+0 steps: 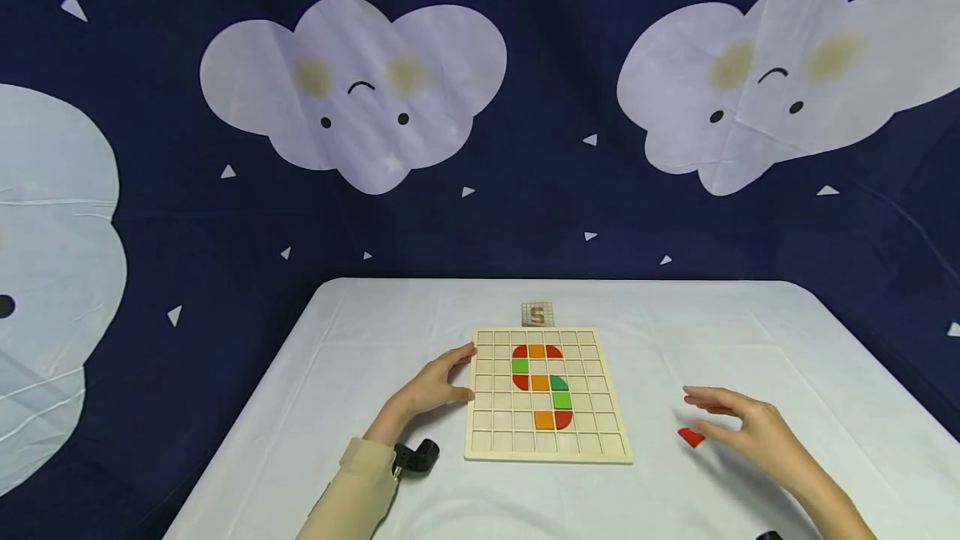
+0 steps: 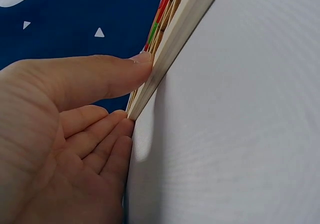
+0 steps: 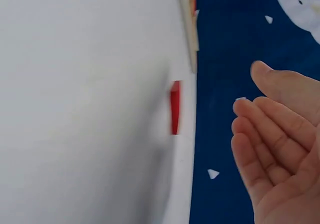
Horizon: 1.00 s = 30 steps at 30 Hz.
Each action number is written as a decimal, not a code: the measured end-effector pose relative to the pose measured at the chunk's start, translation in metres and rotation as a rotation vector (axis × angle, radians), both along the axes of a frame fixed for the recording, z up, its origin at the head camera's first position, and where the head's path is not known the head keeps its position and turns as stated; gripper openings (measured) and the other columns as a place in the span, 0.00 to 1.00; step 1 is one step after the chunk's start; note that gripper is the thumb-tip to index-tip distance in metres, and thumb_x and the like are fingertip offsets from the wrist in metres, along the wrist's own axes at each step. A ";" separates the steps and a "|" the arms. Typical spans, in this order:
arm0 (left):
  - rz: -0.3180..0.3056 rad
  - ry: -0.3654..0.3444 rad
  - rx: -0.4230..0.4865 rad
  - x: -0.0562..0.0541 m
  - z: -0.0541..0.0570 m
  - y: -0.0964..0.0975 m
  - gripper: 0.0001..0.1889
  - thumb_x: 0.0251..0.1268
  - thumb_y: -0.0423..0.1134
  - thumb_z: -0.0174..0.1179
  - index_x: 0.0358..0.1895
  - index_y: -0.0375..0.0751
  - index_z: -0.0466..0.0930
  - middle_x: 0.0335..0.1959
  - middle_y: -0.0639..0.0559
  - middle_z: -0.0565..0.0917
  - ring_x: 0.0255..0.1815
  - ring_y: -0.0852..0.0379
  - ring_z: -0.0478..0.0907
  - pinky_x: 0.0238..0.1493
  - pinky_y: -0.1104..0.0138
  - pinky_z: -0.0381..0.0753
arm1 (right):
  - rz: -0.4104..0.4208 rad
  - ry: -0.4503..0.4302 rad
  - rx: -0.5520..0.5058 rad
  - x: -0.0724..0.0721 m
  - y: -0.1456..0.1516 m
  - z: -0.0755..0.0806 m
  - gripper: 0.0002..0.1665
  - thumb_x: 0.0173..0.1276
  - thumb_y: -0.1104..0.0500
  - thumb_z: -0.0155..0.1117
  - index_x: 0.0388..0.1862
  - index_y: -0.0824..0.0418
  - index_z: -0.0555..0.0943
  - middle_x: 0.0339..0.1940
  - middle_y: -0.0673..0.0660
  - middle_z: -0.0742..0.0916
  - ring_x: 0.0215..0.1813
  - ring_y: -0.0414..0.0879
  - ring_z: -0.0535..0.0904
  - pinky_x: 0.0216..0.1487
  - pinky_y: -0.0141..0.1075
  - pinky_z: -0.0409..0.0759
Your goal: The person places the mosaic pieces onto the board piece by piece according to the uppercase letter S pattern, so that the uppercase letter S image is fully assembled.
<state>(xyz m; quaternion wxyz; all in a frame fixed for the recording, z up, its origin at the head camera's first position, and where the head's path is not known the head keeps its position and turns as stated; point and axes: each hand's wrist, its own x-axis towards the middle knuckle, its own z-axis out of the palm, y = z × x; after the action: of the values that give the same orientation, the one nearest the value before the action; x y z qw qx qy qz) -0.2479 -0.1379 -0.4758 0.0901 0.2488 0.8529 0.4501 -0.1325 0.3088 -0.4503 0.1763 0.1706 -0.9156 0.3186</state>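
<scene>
A square wooden grid board (image 1: 600,440) lies on the table, with red, orange and green tiles (image 1: 537,351) set in its cells in an S-like curve. At the board's left edge is my left hand (image 1: 431,386). The left wrist view shows its thumb (image 2: 115,76) and fingertips touching the rim, the fingers loosely extended. To the right of the board lies a loose red tile (image 1: 691,437) with a curved side. Just above this tile hovers my right hand (image 1: 757,432), fingers extended. In the right wrist view, the hand is apart from the red tile (image 3: 175,108) and holds nothing.
A small card (image 1: 537,314) with an S pattern on a grid lies behind the board's far edge. White cloth covers the table (image 1: 390,315). Behind it hangs a dark blue curtain (image 1: 540,215) with clouds and small triangles. A black device (image 1: 420,457) is strapped to my left wrist.
</scene>
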 end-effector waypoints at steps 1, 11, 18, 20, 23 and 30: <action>0.001 0.000 -0.001 0.000 0.000 0.000 0.42 0.52 0.29 0.67 0.70 0.29 0.56 0.69 0.39 0.64 0.69 0.44 0.59 0.68 0.53 0.56 | -0.001 -0.013 0.004 0.001 0.001 -0.003 0.26 0.51 0.58 0.76 0.51 0.57 0.81 0.42 0.48 0.87 0.42 0.33 0.79 0.41 0.21 0.74; 0.000 -0.007 0.000 0.000 0.001 0.000 0.42 0.52 0.30 0.68 0.70 0.30 0.56 0.69 0.39 0.64 0.69 0.44 0.59 0.69 0.54 0.56 | -0.022 -0.130 0.070 -0.002 0.003 -0.023 0.27 0.47 0.53 0.78 0.46 0.60 0.80 0.35 0.44 0.84 0.36 0.34 0.78 0.38 0.30 0.78; 0.004 -0.007 -0.008 0.000 0.000 0.000 0.42 0.52 0.30 0.68 0.70 0.30 0.56 0.68 0.40 0.64 0.69 0.44 0.58 0.69 0.53 0.55 | -0.011 -0.119 0.064 -0.004 0.003 -0.027 0.23 0.48 0.60 0.77 0.44 0.61 0.81 0.34 0.43 0.83 0.34 0.33 0.76 0.36 0.29 0.79; 0.006 -0.006 -0.013 0.000 0.000 0.000 0.42 0.52 0.31 0.68 0.70 0.30 0.56 0.69 0.40 0.64 0.70 0.44 0.58 0.69 0.52 0.54 | 0.006 -0.091 0.053 -0.004 0.004 -0.028 0.23 0.48 0.62 0.77 0.44 0.62 0.81 0.34 0.45 0.84 0.34 0.33 0.77 0.35 0.28 0.78; 0.011 -0.008 -0.020 0.000 0.001 0.001 0.42 0.52 0.31 0.68 0.70 0.30 0.56 0.69 0.40 0.63 0.70 0.44 0.57 0.69 0.53 0.54 | 0.029 -0.042 0.050 -0.005 0.005 -0.029 0.23 0.48 0.66 0.76 0.45 0.61 0.81 0.37 0.48 0.85 0.36 0.33 0.78 0.38 0.22 0.76; 0.014 -0.010 -0.027 0.000 0.001 0.001 0.42 0.52 0.30 0.68 0.71 0.31 0.56 0.69 0.41 0.63 0.70 0.45 0.57 0.69 0.54 0.54 | 0.033 0.010 0.071 -0.006 0.009 -0.030 0.26 0.48 0.66 0.76 0.48 0.59 0.80 0.41 0.51 0.86 0.42 0.34 0.80 0.44 0.14 0.68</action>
<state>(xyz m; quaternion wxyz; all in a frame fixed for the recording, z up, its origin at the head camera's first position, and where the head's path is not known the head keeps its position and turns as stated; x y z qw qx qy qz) -0.2479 -0.1366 -0.4752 0.0945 0.2394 0.8600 0.4406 -0.1381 0.3178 -0.4807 0.1697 0.1934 -0.9224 0.2880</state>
